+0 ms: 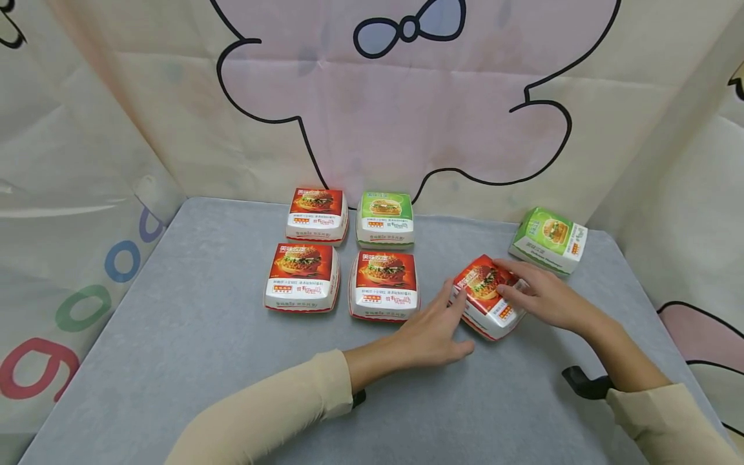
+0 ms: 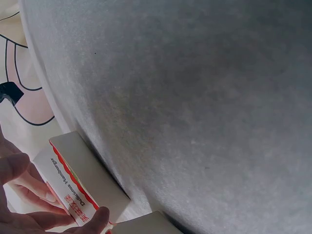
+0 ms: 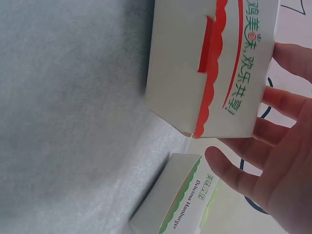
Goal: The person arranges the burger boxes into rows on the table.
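A red-topped burger box [image 1: 484, 289] sits turned at an angle on the right half of the table, between my two hands. The fingertips of my left hand [image 1: 429, 334] touch its left side, the thumb spread away toward me. My right hand [image 1: 549, 298] reaches over its right side, fingers lightly bent and touching its top edge. Up close in the right wrist view, the box [image 3: 207, 73] shows a red scalloped band, and the fingertips lie along its upper edge. In the left wrist view, fingers overlap a red-banded box [image 2: 73, 180].
Left of the hands, red-topped boxes [image 1: 316, 213] [image 1: 302, 278] [image 1: 384, 285] and a green-topped box [image 1: 385, 219] stand in two rows. Another green-topped box [image 1: 549, 240] lies turned just behind my right hand. Printed cloth walls [image 1: 453, 129] enclose the grey table [image 1: 192, 361].
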`<state>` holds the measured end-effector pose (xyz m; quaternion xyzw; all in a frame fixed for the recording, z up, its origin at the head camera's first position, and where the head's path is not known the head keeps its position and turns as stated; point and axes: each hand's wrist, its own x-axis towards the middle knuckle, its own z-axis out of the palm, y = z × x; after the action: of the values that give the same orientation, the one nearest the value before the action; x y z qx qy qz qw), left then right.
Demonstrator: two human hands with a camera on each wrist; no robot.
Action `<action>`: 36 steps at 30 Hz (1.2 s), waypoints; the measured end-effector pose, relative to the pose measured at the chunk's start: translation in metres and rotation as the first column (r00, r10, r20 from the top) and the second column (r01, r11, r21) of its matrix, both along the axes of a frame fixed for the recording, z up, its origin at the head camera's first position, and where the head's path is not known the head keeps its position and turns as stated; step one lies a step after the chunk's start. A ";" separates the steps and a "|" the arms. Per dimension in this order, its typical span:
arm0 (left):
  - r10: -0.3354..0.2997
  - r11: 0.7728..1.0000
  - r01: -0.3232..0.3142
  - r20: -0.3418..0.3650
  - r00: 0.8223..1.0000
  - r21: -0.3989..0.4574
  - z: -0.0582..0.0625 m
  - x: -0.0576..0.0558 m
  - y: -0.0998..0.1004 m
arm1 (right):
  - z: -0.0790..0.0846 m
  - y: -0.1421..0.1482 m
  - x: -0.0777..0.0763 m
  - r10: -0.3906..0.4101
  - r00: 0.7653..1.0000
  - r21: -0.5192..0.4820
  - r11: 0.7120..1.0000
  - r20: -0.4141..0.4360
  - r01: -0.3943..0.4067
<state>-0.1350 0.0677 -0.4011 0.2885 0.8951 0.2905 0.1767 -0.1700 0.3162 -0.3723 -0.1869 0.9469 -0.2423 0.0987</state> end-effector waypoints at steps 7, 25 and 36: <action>0.038 0.999 -0.038 -0.034 0.999 0.000 0.001 0.002 0.002 | -0.002 -0.002 0.000 -0.052 0.999 0.043 0.998 -0.008 0.052; -0.021 0.999 0.012 -0.233 0.972 -0.039 -0.002 0.009 0.007 | -0.007 -0.012 0.006 -0.101 0.992 0.084 0.991 -0.076 0.107; -0.071 0.995 0.048 -0.284 0.956 -0.089 -0.003 0.007 0.006 | -0.010 -0.011 0.003 -0.113 0.990 0.069 0.990 -0.087 0.119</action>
<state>-0.1281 0.0740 -0.4045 0.3469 0.9132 0.2036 0.0653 -0.1669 0.3049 -0.3819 -0.1374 0.9677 -0.2047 0.0521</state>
